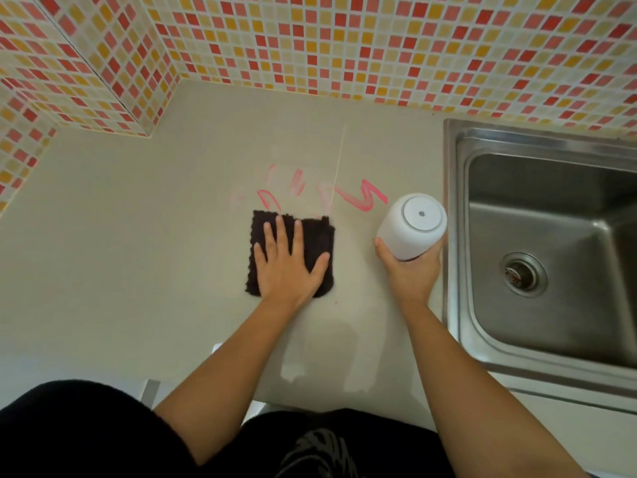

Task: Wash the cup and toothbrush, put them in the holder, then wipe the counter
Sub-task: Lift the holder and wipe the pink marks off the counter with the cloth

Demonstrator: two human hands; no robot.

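Observation:
A dark folded cloth (312, 236) lies flat on the beige counter (138, 236). My left hand (287, 267) presses on it with fingers spread. Just beyond the cloth are pink smeared marks (362, 198), partly faded on the left side. My right hand (410, 270) grips a white cylindrical container (410, 225) from below, holding it above the counter beside the sink. Its round top with a small central dot faces the camera. No toothbrush or holder is visible.
A stainless steel sink (458, 236) with a drain (522, 274) fills the right side. Mosaic tiled walls (310, 39) in red, orange and cream border the counter at the back and left, with a protruding corner at the left.

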